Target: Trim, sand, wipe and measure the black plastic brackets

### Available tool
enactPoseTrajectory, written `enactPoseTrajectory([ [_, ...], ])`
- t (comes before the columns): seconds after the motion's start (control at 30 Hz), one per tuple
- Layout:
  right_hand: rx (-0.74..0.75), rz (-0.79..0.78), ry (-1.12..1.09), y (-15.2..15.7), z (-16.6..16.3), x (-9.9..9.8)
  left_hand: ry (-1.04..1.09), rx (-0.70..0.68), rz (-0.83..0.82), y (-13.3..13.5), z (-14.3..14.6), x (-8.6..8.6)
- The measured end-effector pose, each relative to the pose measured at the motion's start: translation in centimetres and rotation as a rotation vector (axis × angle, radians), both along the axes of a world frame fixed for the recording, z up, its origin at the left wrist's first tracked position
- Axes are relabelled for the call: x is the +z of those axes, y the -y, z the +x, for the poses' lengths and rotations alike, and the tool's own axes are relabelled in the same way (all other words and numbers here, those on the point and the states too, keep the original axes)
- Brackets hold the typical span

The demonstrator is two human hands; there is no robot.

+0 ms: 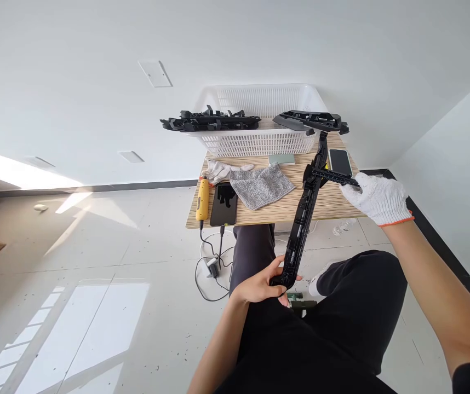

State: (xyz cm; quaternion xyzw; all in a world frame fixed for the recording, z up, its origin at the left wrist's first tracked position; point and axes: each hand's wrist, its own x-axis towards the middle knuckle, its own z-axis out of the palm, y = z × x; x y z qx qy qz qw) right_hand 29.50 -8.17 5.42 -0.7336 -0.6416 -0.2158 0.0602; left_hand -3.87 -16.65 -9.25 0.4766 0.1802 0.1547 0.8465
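Observation:
A long black plastic part (303,219) slants from my lap up over the small wooden table (333,205). My bare left hand (262,284) grips its near end. My right hand (377,197), in a white knit glove with an orange cuff, is closed on a shorter black piece (333,176) that crosses the long part near its upper half. Whether the short piece is joined to the long one I cannot tell.
A white plastic basket (259,142) stands at the table's far edge with two black parts (210,121) (311,120) laid across its rim. On the table lie a grey cloth (262,186), a spare glove (221,171), a yellow tool (202,200), two phones (223,203) (339,162). Cables hang to the floor.

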Motion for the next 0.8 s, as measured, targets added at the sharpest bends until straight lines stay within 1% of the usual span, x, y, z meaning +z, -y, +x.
enactPoseTrajectory([
  [0.2,0.031,-0.011,-0.002,0.3,-0.3,0.6,-0.026,0.017,0.003,0.1,0.4,-0.3],
  [0.3,0.053,0.012,-0.043,0.5,-0.7,1.1,-0.016,0.045,0.025,0.2,0.6,-0.7],
  [0.4,0.062,0.101,-0.168,0.4,-2.1,0.9,-0.005,0.119,0.008,0.2,0.8,-0.9],
  [0.47,0.061,0.149,-0.338,-0.2,-4.0,0.1,-0.002,0.205,-0.047,0.1,0.9,-0.7],
  [0.5,0.063,0.125,-0.454,-0.7,-5.2,-0.5,0.001,0.256,-0.089,0.0,0.8,-0.4],
  [0.53,0.077,0.049,-0.551,-1.3,-6.5,-1.2,0.006,0.309,-0.138,0.0,0.8,-0.2],
  [0.57,0.110,-0.095,-0.594,-1.9,-7.8,-2.0,0.014,0.362,-0.190,-0.1,0.7,0.0],
  [0.63,0.147,-0.314,-0.556,-3.1,-10.1,-3.6,0.032,0.443,-0.280,0.0,0.6,0.2],
  [0.67,0.151,-0.371,-0.512,-3.6,-11.0,-4.4,0.039,0.464,-0.311,0.0,0.6,0.2],
  [0.7,0.142,-0.395,-0.464,-4.0,-11.6,-5.2,0.047,0.475,-0.333,0.1,0.5,0.1],
  [0.8,0.110,-0.368,-0.381,-4.5,-12.2,-6.6,0.056,0.459,-0.360,0.3,0.4,0.0],
])
